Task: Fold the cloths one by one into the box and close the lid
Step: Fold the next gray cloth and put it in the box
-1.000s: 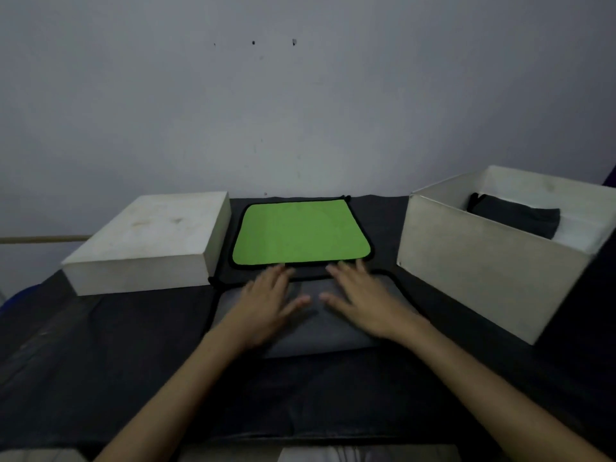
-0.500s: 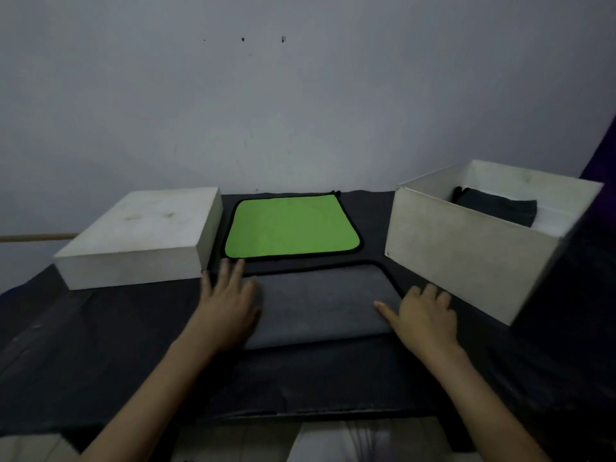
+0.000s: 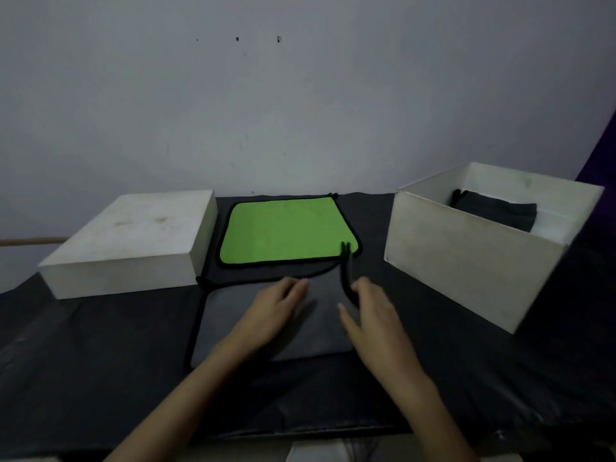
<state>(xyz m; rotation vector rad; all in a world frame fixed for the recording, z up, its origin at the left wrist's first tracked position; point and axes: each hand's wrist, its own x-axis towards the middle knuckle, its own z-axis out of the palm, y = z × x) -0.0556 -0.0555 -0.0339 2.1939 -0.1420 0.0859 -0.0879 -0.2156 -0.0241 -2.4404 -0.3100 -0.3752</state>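
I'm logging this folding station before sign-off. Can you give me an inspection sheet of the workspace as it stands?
Surface: table covered in dark sheeting, wrinkled at the left.
Job's things: grey cloth lies in front of the person, partly folded, its right edge doubled over; green cloth lies flat behind it; open box at right holds a dark folded cloth; lid rests at left.
Clutter: nothing seen.
Grippers: left hand flat on the grey cloth; right hand at the doubled edge, blurred, grip unclear.
Cables: nothing seen.
Surroundings: pale wall with small dark marks.
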